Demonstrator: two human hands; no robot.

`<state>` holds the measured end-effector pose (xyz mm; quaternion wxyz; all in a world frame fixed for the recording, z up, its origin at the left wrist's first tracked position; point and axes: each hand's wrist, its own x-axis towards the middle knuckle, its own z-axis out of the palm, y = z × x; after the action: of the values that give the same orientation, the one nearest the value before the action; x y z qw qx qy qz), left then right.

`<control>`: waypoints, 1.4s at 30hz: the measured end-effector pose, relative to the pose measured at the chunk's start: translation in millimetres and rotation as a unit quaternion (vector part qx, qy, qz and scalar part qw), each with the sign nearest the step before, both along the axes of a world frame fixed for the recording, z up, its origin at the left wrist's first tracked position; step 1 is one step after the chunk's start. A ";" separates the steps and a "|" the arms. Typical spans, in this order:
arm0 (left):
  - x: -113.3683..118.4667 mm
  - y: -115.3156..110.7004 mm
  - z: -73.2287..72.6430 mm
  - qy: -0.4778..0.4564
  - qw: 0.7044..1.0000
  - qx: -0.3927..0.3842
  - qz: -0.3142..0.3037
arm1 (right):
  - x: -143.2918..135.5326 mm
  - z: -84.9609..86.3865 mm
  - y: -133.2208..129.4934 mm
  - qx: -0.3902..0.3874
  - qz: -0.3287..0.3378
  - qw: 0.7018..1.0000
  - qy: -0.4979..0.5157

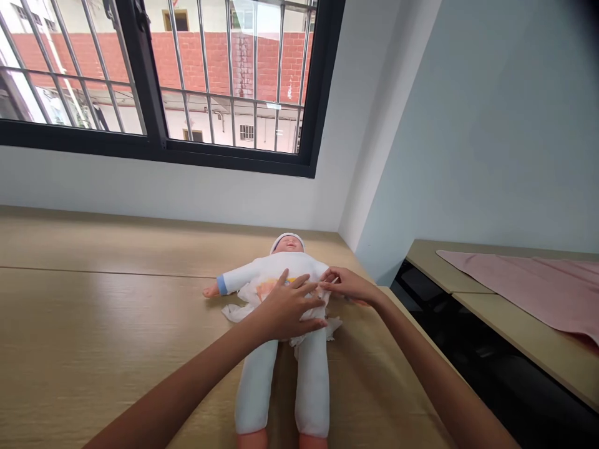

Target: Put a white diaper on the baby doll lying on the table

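A baby doll [253,271] in a white outfit with a blue cuff and a white cap lies on its back, head toward the window wall. Around its hips is a white diaper [234,312] with crinkled edges and an orange-yellow print at the front. My left hand [292,305] rests over the diaper's front with its fingers spread. At the doll's side, on the right, my right hand [344,284] has thumb and fingertips pinched together at the diaper's upper edge. What lies between those fingertips is too small to make out.
The doll lies on a wooden table [116,349] against the wall. Above it is a dark-framed window [234,156] with metal bars. To the right, across a dark gap, another table [505,318] carries a pink cloth [533,280].
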<state>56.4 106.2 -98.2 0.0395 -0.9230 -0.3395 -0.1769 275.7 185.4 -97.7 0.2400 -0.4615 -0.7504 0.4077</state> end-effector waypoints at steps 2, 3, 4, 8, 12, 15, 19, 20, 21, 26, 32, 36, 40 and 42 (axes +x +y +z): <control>-4.9 -2.9 0.8 0.001 1.000 -0.004 0.001 | 16.2 3.0 0.2 0.043 0.019 0.997 -0.068; -6.4 -4.3 1.7 0.000 1.000 -0.005 0.001 | 22.9 4.1 -1.1 0.042 0.040 0.993 -0.101; -7.1 -5.2 2.5 0.001 1.000 -0.006 0.003 | 27.6 4.5 -3.3 0.027 0.063 0.988 -0.137; -6.6 -5.9 2.9 0.006 1.000 -0.001 0.015 | 21.4 -2.3 -16.9 -0.035 0.134 0.955 -0.263; -6.1 -5.9 2.0 0.011 1.000 0.004 0.018 | 3.4 -11.1 -23.6 -0.018 0.190 0.935 -0.298; -6.1 -6.2 2.8 0.017 1.000 0.004 0.021 | 8.1 -6.6 -19.5 -0.005 0.194 0.957 -0.216; -5.8 -6.2 3.0 0.030 0.999 0.021 0.020 | 23.6 -0.5 -8.5 -0.049 0.164 0.981 -0.090; -5.6 -6.4 2.6 0.034 0.999 0.029 0.019 | 24.8 -1.6 -6.0 -0.057 0.141 0.986 -0.071; -5.3 -6.7 2.2 0.040 0.998 0.037 0.017 | 24.5 -3.6 -3.7 -0.058 0.110 0.991 -0.053; -2.9 -10.5 1.8 0.058 0.997 0.056 0.010 | 18.2 -10.5 0.8 -0.054 0.029 0.997 0.039; -1.6 -10.9 2.3 0.053 0.998 0.040 0.011 | 25.5 0.9 -13.1 -0.058 0.177 0.966 -0.179; -1.8 -10.1 1.7 0.042 0.998 0.035 0.008 | 18.3 -4.8 -18.3 -0.047 0.202 0.924 -0.322; -2.6 -10.2 1.2 0.049 0.998 0.043 0.008 | 16.5 -11.5 -10.7 -0.102 0.217 0.951 -0.196; -2.6 -10.3 1.1 0.053 0.997 0.048 0.004 | 15.8 -12.9 -7.8 -0.119 0.197 0.968 -0.096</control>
<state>53.7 96.0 -97.1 0.1022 -0.9266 -0.3322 -0.1436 291.4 177.5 -110.6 0.0252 -0.3666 -0.7924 0.4869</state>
